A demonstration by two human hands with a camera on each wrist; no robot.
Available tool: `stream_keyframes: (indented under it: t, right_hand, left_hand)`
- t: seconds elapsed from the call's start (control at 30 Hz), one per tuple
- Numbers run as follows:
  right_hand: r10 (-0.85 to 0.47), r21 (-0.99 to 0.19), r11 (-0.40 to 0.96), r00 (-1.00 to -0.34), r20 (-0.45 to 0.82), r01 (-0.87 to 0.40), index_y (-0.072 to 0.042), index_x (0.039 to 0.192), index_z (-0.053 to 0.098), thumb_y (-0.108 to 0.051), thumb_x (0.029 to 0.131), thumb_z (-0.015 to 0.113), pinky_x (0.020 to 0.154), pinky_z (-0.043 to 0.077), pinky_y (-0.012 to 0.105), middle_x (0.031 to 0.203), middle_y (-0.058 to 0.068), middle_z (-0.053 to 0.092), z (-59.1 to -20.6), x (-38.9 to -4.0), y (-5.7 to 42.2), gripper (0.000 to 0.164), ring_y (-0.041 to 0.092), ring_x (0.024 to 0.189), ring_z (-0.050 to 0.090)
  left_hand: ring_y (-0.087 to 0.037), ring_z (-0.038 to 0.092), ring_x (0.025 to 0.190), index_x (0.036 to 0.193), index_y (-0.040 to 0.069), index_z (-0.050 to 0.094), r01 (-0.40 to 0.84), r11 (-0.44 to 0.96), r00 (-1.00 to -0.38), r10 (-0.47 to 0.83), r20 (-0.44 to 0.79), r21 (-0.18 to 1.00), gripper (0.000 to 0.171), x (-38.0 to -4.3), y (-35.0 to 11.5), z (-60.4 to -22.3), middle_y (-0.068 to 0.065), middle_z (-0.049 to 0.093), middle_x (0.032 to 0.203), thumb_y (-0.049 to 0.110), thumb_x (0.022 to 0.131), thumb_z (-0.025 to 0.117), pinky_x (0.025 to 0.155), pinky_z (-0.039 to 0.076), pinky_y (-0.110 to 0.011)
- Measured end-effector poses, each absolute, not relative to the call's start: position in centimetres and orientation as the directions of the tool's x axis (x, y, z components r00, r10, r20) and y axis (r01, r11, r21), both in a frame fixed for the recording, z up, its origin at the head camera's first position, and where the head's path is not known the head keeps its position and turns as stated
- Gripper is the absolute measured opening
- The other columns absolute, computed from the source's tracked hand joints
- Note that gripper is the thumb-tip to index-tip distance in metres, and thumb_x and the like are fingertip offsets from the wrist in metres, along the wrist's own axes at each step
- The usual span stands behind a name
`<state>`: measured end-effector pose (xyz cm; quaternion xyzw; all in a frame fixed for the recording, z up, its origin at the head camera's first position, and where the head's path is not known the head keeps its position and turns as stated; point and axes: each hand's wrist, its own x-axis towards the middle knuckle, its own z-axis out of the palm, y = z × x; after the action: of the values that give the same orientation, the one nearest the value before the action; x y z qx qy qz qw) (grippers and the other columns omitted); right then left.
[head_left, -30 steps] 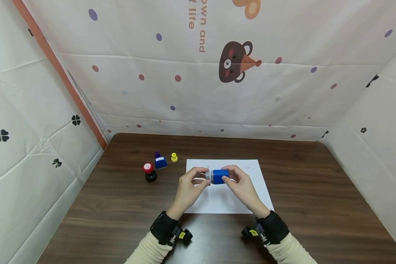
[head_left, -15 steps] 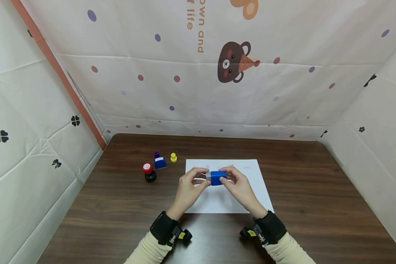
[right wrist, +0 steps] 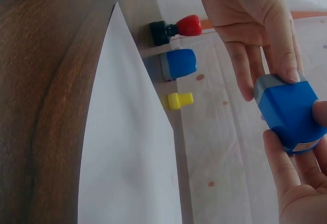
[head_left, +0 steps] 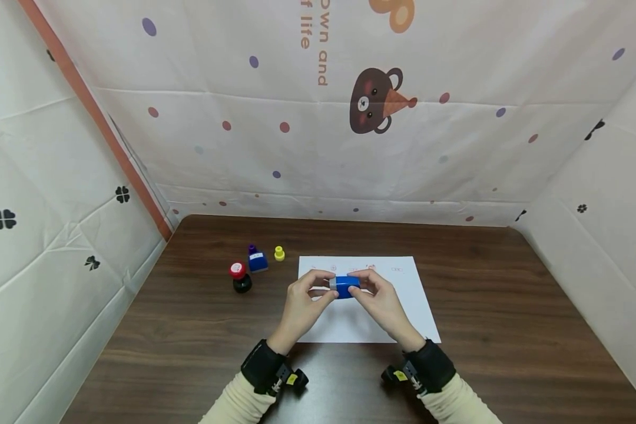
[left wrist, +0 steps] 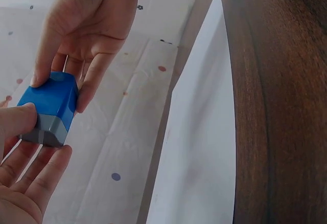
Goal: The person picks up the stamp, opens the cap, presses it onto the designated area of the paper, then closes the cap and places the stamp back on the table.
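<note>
Above the sheet of paper [head_left: 371,321], both hands hold a blue self-inking stamp [head_left: 347,287] on its side. My left hand [head_left: 308,297] pinches the grey cap [left wrist: 48,130] at its left end between thumb and fingers. At the other end, my right hand [head_left: 380,297] grips the blue body [right wrist: 291,112] with thumb and fingertips. Cap and body meet in both wrist views. A small label shows on the body's end in the right wrist view. Small red stamp prints [head_left: 371,267] run along the paper's far edge, partly behind the fingers.
Left of the paper stand a red-topped black stamp [head_left: 238,277], another blue stamp [head_left: 257,261], a small purple stamp [head_left: 252,248] and a small yellow stamp [head_left: 279,253]. The brown wooden table [head_left: 509,330] meets patterned cloth walls at the back and sides.
My right hand has moved left with the blue body, toward the left hand. Less of the grey cap shows between body and left fingers; the left hand has stayed nearly still.
</note>
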<state>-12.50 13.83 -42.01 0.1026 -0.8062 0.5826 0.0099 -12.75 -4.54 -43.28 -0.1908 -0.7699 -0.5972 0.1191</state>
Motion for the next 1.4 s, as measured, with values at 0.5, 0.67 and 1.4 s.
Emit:
stream_keyframes:
  t: [0.5, 0.67, 1.4]
  right_hand:
    - [-0.163, -0.927, 0.325, -0.976, 0.143, -0.190, -0.011, 0.111, 0.060, -0.013, 0.086, 0.064, 0.085, 0.052, 0.027, 0.111, 0.006, 0.059, -42.1, -12.5, 13.4, 0.025, 0.021, 0.096, 0.060]
    - [-0.189, -0.878, 0.385, -0.955, 0.228, -0.286, -0.007, 0.110, 0.061, -0.010, 0.086, 0.064, 0.080, 0.055, 0.027, 0.106, 0.009, 0.062, -41.4, -12.5, 13.1, 0.025, 0.020, 0.092, 0.061]
    - [-0.459, -0.391, 0.617, -0.716, 0.526, -0.683, -0.009, 0.125, 0.053, -0.012, 0.075, 0.076, 0.078, 0.055, 0.026, 0.103, 0.004, 0.063, -41.0, -13.2, 12.0, 0.055, 0.013, 0.093, 0.062]
  left_hand:
    - [-0.020, 0.066, 0.086, 0.102, 0.003, 0.060, 0.377, 0.245, -0.925, 0.137, 0.353, 0.893, 0.028, -12.1, -4.5, -42.2, -0.011, 0.064, 0.099, -0.001, 0.076, 0.071, 0.072, 0.056, -0.025]
    - [-0.011, 0.064, 0.086, 0.102, 0.011, 0.060, 0.447, 0.280, -0.893, 0.203, 0.403, 0.850, 0.028, -12.9, -5.1, -43.0, -0.002, 0.064, 0.098, 0.007, 0.078, 0.072, 0.072, 0.056, -0.023]
    - [-0.012, 0.061, 0.085, 0.103, 0.011, 0.062, 0.622, 0.582, -0.775, 0.363, 0.517, 0.524, 0.029, -13.2, -5.8, -42.3, 0.000, 0.063, 0.096, 0.018, 0.077, 0.075, 0.072, 0.053, -0.020]
